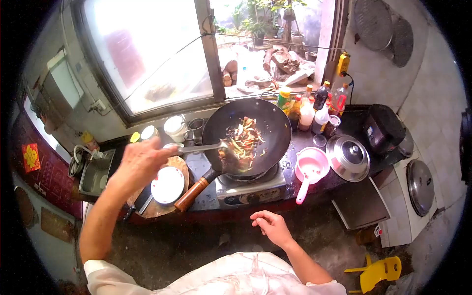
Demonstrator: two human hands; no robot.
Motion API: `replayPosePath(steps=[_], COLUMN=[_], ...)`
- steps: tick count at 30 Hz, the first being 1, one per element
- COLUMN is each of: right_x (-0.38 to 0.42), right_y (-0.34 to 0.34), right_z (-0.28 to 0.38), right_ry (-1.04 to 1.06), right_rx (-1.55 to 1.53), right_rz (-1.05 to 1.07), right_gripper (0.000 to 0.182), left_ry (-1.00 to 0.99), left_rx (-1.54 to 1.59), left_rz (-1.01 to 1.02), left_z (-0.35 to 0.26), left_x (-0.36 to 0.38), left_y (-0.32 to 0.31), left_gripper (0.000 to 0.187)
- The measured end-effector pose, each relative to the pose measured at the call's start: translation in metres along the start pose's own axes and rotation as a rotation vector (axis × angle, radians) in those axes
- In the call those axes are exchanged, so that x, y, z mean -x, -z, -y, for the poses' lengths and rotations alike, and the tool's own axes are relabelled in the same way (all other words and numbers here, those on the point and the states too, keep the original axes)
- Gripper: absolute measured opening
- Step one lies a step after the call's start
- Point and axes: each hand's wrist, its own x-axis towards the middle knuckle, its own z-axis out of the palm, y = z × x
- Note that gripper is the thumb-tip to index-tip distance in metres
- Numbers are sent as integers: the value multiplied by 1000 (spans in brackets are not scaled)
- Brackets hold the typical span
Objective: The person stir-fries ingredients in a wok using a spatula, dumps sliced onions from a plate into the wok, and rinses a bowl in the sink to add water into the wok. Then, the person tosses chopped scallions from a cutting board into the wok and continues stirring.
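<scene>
My left hand [142, 160] is closed on the handle of a metal spatula [196, 147], at the left of the wok. The spatula's blade reaches into the black wok [275, 128], among sliced vegetables and other food pieces [246, 137]. The wok sits on a silver gas stove [250, 191], its wooden handle [191, 194] pointing toward the lower left. My right hand [270, 227] hangs in front of the counter, below the stove, with its fingers loosely curled together and nothing visible in them.
A white bowl [167, 185] stands on a round wooden board [184, 167] left of the handle. Right of the wok are a pink ladle-like container [312, 164], a metal lid [348, 157] and several bottles [307, 114]. A yellow chair [381, 274] stands at lower right.
</scene>
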Motion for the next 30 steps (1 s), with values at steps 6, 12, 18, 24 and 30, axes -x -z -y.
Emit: replayPosePath(steps=[6, 12, 18, 24, 30], right_x=[-3, 0, 7, 5, 18], right_y=[-2, 1, 14, 6, 22], right_z=[2, 2, -4, 4, -5], right_ry=[-10, 21, -74, -15, -85], right_rx=[-25, -5, -100, -27, -101], right_rz=[6, -19, -71, -39, -142], right_gripper=[18, 18, 16, 17, 17], left_ry=[76, 114, 19, 240, 522], left_rx=[-21, 76, 114, 269, 421], left_rz=[154, 100, 188, 79, 483], left_z=[-2, -30, -21, -52, 32], left_x=[-3, -27, -18, -50, -61], left_y=[-9, -61, -5, -91, -32], left_gripper=[33, 35, 36, 32, 30])
